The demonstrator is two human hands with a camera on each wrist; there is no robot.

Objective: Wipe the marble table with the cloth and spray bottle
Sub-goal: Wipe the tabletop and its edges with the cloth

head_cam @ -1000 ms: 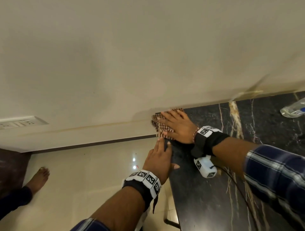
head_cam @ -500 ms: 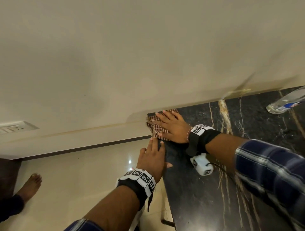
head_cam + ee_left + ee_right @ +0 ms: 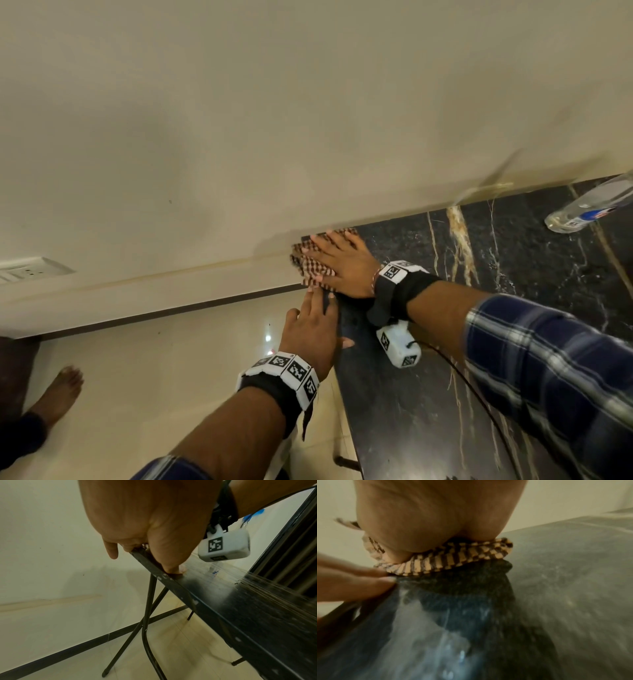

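A brown-and-white checked cloth (image 3: pixel 310 263) (image 3: pixel 453 558) lies on the far left corner of the black marble table (image 3: pixel 513 267), by the wall. My right hand (image 3: pixel 334 255) presses flat on it with straight, spread fingers. The cloth's left part hangs past the table edge. My left hand (image 3: pixel 317 318) lies along the table's left edge just behind the cloth, fingers straight and thumb on the top (image 3: pixel 171 569). Its fingertips (image 3: pixel 385 581) nearly touch the cloth. A clear plastic bottle (image 3: pixel 589 205) with a blue label stands at the far right of the table, apart from both hands.
A cream wall runs along the table's far edge, with a socket plate (image 3: pixel 27 272) low on the left. Thin black folding legs (image 3: pixel 147 615) stand under the table on a glossy tiled floor. Someone's bare foot (image 3: pixel 58 390) is on the floor at left. A black cable (image 3: pixel 479 394) crosses the tabletop.
Both hands have kept their places at the table's far left corner. The view has swung slightly, and more of the bottle shows at the right.
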